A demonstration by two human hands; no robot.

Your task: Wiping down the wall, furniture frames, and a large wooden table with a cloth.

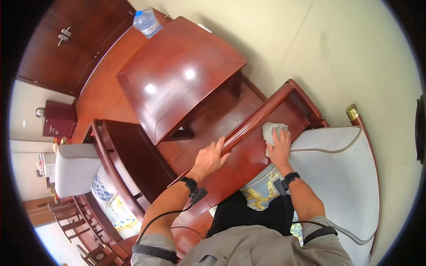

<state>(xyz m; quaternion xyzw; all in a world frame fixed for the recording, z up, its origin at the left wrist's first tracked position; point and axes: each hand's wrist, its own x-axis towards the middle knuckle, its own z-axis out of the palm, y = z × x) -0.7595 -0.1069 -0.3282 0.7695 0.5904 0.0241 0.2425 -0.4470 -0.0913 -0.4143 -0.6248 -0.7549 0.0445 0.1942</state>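
My right hand (pixel 279 147) presses a crumpled grey cloth (pixel 269 131) onto the flat reddish-brown wooden side panel of a chair (pixel 248 160), with its fingers over the fabric. The chair's rounded wooden armrest (pixel 253 117) runs along the far side of that panel. My left hand (pixel 210 160) is wrapped over this armrest, thumb on the near side and fingers toward the far side; part of the grip is hidden. A black band with a small dark device sits on each wrist.
A glossy wooden side table (pixel 186 75) stands beyond the armrest, near a large water bottle (pixel 147 24). To the right is the chair's pale grey seat cushion (pixel 333 177), and a patterned pillow (pixel 262 188) lies by my legs. Another cushioned wooden chair (pixel 106 164) stands left.
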